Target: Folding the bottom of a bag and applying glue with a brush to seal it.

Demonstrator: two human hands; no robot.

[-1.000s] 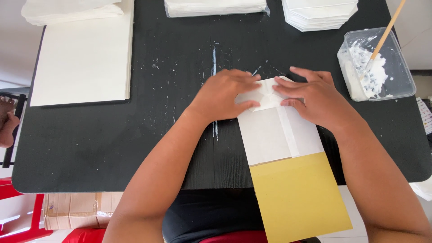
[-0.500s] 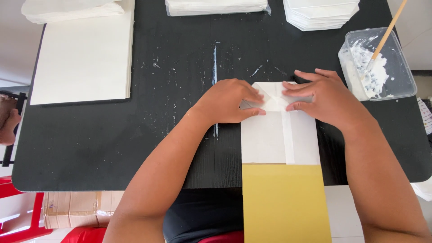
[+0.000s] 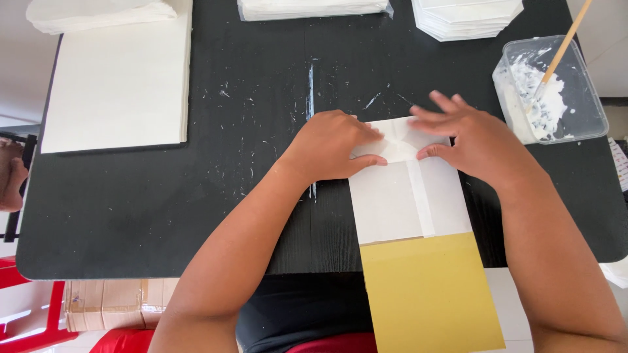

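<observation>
Cream sheet stack point(image 3: 118, 85) at 10 o'clock on black desk point(image 3: 248, 209). Left hand point(image 3: 330, 145) pressed flat, fingers together, on top left of white paper bag point(image 3: 405, 196); right hand point(image 3: 481, 140) flat, fingers spread, on folded top right. Bag's long axis 12-to-6, yellow card point(image 3: 428, 294) protruding at 6. Clear tub point(image 3: 575, 111) at 2 o'clock holds white paste point(image 3: 546, 98), wooden stick point(image 3: 566, 42)

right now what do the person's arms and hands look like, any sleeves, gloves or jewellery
Both arms are bare from the bottom edge of the picture to the fingertips: no sleeves show. The left hand and the right hand wear no gloves, and no rings, watch or bracelets can be seen on the fingers or wrists. The nails look short and unpainted. Between the arms, a dark top shows on the torso.
</observation>
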